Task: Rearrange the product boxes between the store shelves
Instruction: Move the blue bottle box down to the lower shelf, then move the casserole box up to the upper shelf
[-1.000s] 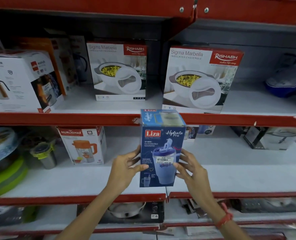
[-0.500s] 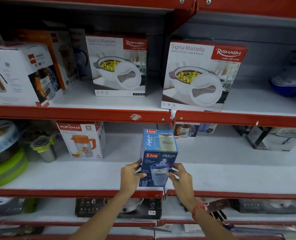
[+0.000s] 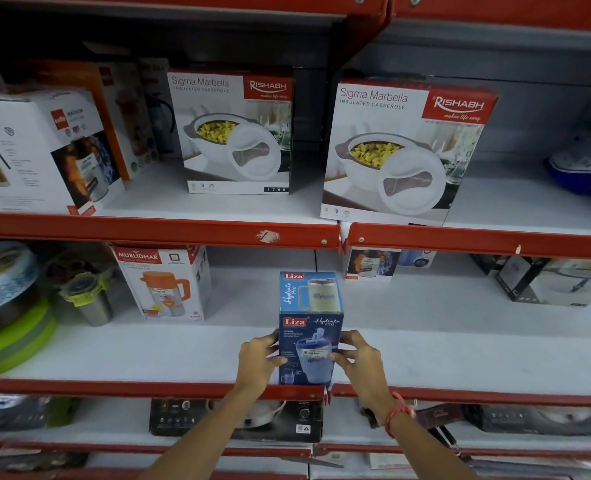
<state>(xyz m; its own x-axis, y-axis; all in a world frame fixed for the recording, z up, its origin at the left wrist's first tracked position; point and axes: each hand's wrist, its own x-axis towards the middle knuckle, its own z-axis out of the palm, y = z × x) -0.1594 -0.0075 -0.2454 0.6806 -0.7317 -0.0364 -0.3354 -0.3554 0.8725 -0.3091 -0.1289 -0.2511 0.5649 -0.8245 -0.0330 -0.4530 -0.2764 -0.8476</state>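
A blue Liza Hydrate Pro box (image 3: 310, 327) stands upright at the front edge of the middle shelf (image 3: 460, 358), just above the red rail. My left hand (image 3: 257, 360) grips its left side and my right hand (image 3: 359, 362) grips its right side, thumbs on the front face. Two white-and-red Sigma Marbella casserole boxes (image 3: 233, 133) (image 3: 403, 150) stand on the shelf above.
A Murlidhar jug box (image 3: 164, 282) and a steel tumbler (image 3: 89, 299) stand left on the middle shelf, beside green-lidded containers (image 3: 10, 337). A white flask box (image 3: 41, 150) sits upper left. Small boxes (image 3: 373, 266) and a black-framed pack (image 3: 543, 282) are at the right rear.
Both hands have lowered the blue box from in front of the upper shelf rail down onto the front of the middle shelf. The view has shifted slightly.
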